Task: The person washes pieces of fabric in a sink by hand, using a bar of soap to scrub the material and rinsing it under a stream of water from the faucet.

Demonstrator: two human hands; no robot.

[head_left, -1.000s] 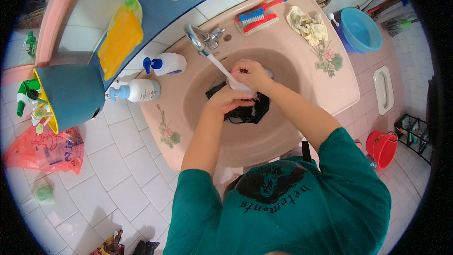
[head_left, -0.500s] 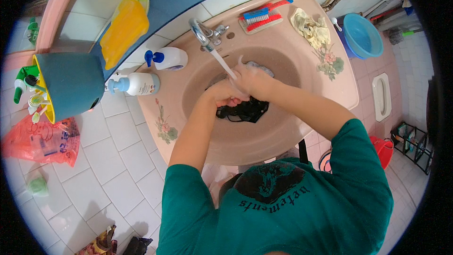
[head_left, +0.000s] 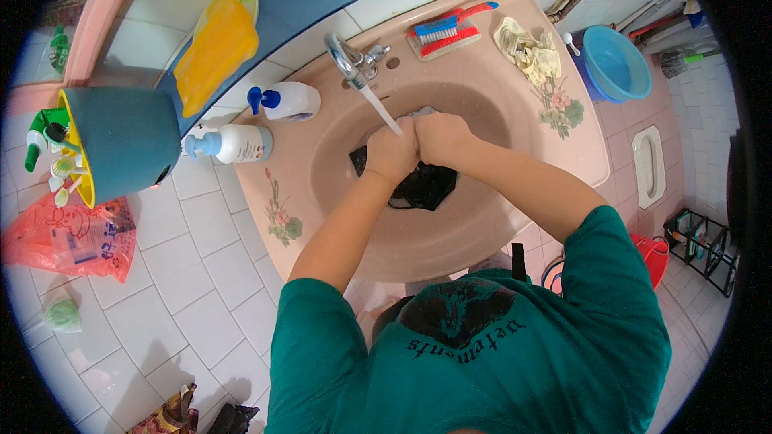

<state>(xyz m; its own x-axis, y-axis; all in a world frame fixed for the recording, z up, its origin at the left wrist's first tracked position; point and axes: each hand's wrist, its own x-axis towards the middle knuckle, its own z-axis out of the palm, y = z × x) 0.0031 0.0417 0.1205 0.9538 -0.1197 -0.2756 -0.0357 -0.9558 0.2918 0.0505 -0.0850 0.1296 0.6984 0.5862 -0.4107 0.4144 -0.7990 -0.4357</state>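
Over the pink sink basin, my left hand and my right hand are closed and pressed together, knuckle to knuckle. Water from the chrome faucet pours onto my left hand. A wet black cloth item lies in the basin just below my hands, and another dark corner of it shows left of my left hand. A bit of greyish material peeks out behind the hands. Whatever the fingers grip is hidden between them.
Two white pump bottles, one with a dark blue pump and one with a light blue pump, stand on the left rim. Brushes and a crumpled cream cloth lie along the back and right. A blue basin sits beyond.
My left hand has risen and turned from palm-up below the right one to a fist beside it. The right hand has closed and shifted slightly right. More black cloth shows below.
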